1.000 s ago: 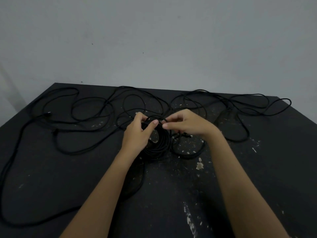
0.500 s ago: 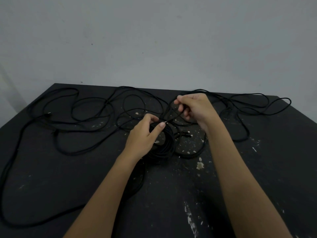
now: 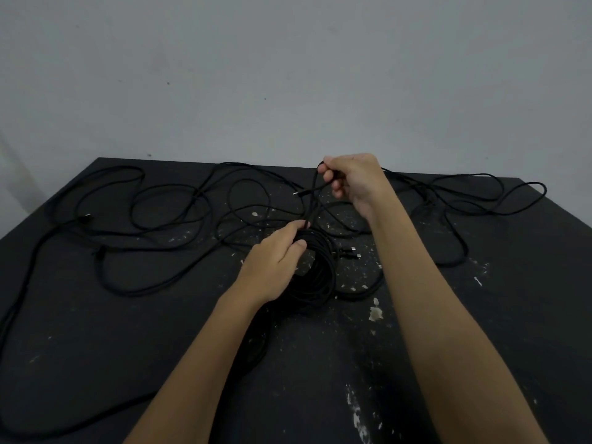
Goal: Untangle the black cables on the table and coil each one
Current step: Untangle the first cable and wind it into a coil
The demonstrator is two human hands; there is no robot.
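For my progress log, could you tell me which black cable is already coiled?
The bundle gripped by the left hand, mid-table; the left tangle and right tangle sprawl in loose loops.

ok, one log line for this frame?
left hand: grips coiled cable on table | right hand: pinches cable end, raised | loose cables: tangled, uncoiled

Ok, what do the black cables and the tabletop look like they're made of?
The black cables: matte, no gloss; probably a rubber or braided jacket, can't tell which. The plug tip: silvery glint, likely metal. The table: matte black coating, probably paint on board; pale chips suggest it has flaked.
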